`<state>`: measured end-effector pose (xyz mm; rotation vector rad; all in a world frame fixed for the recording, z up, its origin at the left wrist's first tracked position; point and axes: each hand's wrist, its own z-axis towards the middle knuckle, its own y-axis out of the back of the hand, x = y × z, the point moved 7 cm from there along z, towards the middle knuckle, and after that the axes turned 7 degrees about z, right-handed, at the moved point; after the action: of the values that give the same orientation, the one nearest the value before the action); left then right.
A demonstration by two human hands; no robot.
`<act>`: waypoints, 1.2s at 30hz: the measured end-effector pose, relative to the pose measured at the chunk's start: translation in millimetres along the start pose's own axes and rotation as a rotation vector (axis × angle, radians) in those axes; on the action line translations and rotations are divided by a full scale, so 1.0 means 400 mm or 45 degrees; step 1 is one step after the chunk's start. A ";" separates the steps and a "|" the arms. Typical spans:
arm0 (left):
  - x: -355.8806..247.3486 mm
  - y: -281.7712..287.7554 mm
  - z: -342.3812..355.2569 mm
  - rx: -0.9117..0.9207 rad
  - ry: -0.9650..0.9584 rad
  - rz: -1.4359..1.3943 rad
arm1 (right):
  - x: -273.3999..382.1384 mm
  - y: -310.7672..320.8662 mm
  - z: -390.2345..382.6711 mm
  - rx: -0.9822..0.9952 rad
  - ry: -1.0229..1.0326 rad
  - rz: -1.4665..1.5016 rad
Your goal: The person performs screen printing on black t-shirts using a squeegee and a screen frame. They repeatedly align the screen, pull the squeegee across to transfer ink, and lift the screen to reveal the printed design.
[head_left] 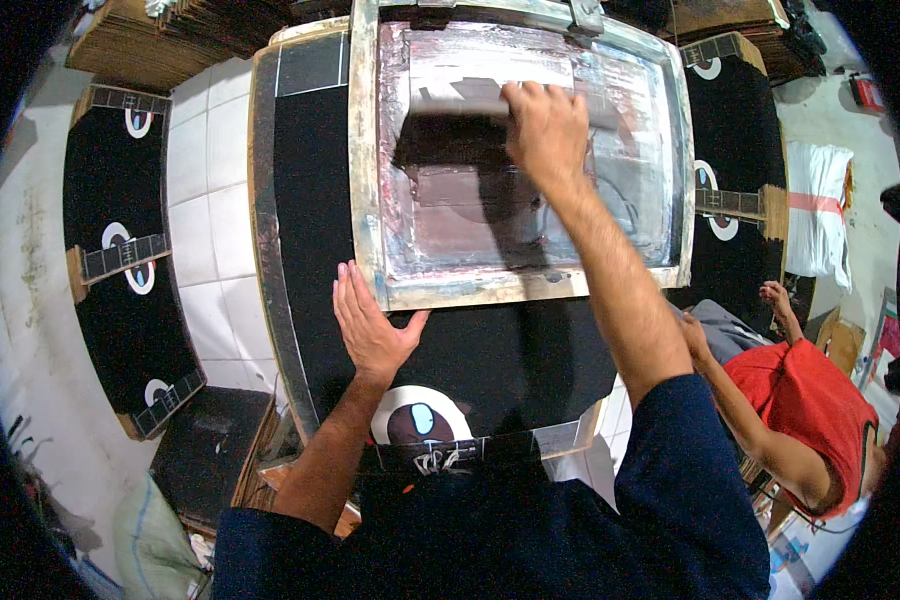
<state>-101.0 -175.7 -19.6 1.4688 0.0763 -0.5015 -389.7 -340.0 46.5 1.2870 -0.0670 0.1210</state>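
A wooden-framed printing screen (365, 180), smeared with grey, pink and dark ink, lies on a black fabric panel (440, 350) with a white, brown and blue round print at its near end. My right hand (550, 130) is closed on a squeegee (460, 110) across the upper middle of the screen, blurred slightly, with dark ink or shadow below the blade. My left hand (375, 325) rests at the screen's lower left corner, its fingers straight against the frame and thumb out to the side.
Black printed panels on boards (115, 350) line both sides, past white floor tiles (210, 140). A person in red (800, 420) works at my right, hands near the right board. Cardboard stacks (150, 40) stand at the top; folded white cloth (815, 240) lies at right.
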 end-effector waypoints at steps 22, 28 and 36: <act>0.028 -0.021 -0.023 -0.319 0.025 -0.594 | 0.007 0.047 -0.066 0.077 0.013 0.039; 0.021 -0.011 -0.020 -0.331 0.004 -0.560 | -0.028 0.067 0.051 0.128 0.067 0.277; 0.023 -0.015 -0.021 -0.329 0.007 -0.512 | -0.008 0.036 -0.044 0.351 0.072 0.272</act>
<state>-93.0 -170.3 -29.4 1.2023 0.4318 -0.7827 -395.2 -319.2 55.1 1.5486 -0.1430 0.3597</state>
